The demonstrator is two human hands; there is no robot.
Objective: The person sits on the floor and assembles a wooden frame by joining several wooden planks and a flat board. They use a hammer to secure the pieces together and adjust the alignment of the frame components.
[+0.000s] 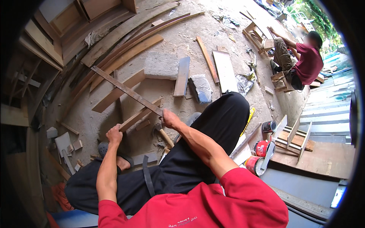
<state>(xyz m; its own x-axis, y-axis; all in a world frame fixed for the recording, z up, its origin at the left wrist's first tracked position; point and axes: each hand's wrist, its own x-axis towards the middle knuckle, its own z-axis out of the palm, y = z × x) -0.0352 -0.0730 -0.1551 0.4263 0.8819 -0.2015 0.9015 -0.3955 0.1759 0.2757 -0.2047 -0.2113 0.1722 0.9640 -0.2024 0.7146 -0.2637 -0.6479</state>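
My left hand [114, 134] is closed around the near end of a narrow wooden board [139, 116], which slants away from me above the floor. In my right hand [171, 119] is the near end of a long rust-brown handsaw [127, 91]; its handle is hidden by my fingers. The blade reaches far left and crosses over the board's far part; whether its teeth touch the wood, I cannot tell. Below my right hand, a hammer [164, 136] with a wooden handle lies by my foot. A dark flat strip [148, 176] rests across my trouser leg.
Long planks [129, 49] lie at the far left beside wooden cabinets [68, 19]. Pale blocks [161, 66] and offcuts lie ahead. At my right are several cans [269, 126], a spatula [268, 155] and a small wooden frame [294, 138]. Another person [306, 62] sits far right.
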